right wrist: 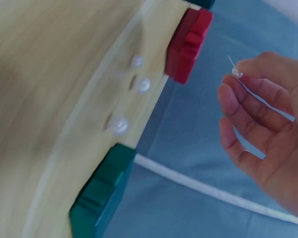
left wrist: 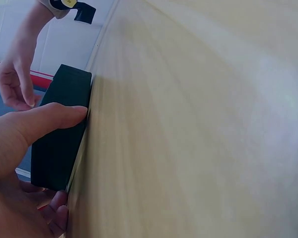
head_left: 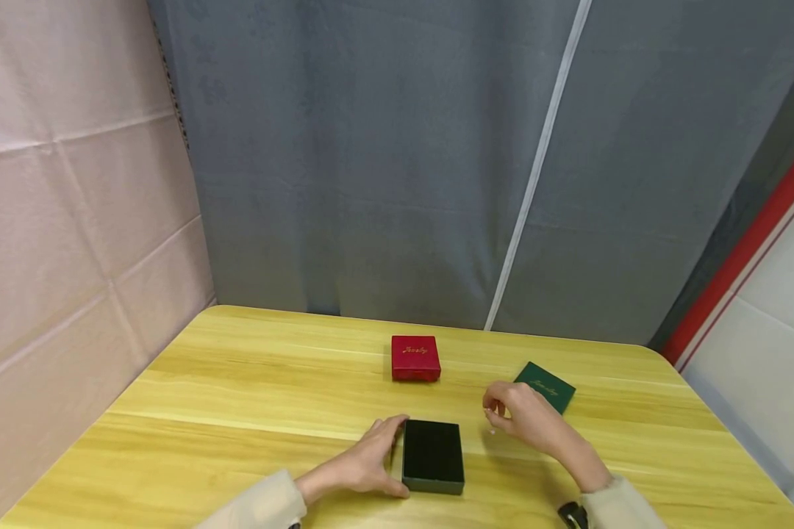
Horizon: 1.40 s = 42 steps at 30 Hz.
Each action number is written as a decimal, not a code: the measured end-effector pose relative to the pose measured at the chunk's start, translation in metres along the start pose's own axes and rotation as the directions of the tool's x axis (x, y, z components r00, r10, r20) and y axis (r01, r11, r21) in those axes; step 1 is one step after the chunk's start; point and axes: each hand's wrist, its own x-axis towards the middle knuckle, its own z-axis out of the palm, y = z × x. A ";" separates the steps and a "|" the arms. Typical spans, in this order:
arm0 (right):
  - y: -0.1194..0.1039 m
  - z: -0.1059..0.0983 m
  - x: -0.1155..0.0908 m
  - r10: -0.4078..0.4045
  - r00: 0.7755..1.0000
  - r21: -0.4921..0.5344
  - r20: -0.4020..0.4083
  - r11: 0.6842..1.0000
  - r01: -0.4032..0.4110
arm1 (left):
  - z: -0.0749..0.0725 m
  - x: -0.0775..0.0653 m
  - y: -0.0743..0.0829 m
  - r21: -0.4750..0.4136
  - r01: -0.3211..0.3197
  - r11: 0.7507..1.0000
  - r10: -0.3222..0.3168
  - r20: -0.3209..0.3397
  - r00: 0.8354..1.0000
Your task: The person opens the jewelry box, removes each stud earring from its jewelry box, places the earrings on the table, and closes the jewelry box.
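My left hand (head_left: 369,459) grips a dark green jewelry box base (head_left: 433,486) from its left side, thumb at the near edge and fingers at the far edge. Black lining fills the box. In the left wrist view, the thumb lies along the box's side (left wrist: 64,144). Right of the box and above the table, my right hand (head_left: 528,415) pinches a small pearl earring (right wrist: 237,73) with a thin pin between thumb and index finger. Its other fingers are loosely bent. Three blurred pearls, one of them a larger pearl (right wrist: 118,124), appear over the tabletop in the right wrist view.
A closed red jewelry box (head_left: 415,358) with gold lettering sits farther back on the wooden table (head_left: 238,382). The green lid (head_left: 548,383) lies behind my right hand, partly covered by it. A grey curtain (head_left: 370,162) hangs behind the table.
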 end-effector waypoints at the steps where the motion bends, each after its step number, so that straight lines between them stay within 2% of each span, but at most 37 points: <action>1: 0.002 0.000 -0.002 0.008 1.000 0.002 -0.004 1.000 -0.008 | 0.000 0.000 0.000 0.000 -0.001 1.000 0.001 0.000 1.000; 6: 0.012 0.000 -0.010 0.048 0.999 0.018 -0.008 0.999 -0.048 | -0.001 -0.001 0.001 0.002 0.005 1.000 -0.005 0.002 1.000; 15: 0.028 0.002 -0.021 0.071 0.997 0.019 0.005 0.997 -0.071 | -0.001 -0.001 0.002 0.011 0.005 1.000 -0.005 0.001 1.000; 23: 0.034 0.006 -0.028 0.119 0.989 0.020 0.084 0.992 -0.121 | -0.001 -0.001 0.002 0.002 0.011 1.000 -0.011 0.005 1.000; 32: 0.037 0.011 -0.032 0.070 0.991 0.073 0.118 0.994 -0.079 | -0.001 -0.002 0.001 0.000 0.004 1.000 -0.004 0.005 1.000; 42: 0.037 0.013 -0.032 0.051 0.985 0.099 0.164 0.993 -0.068 | -0.001 -0.002 0.001 -0.012 0.016 1.000 -0.016 0.008 1.000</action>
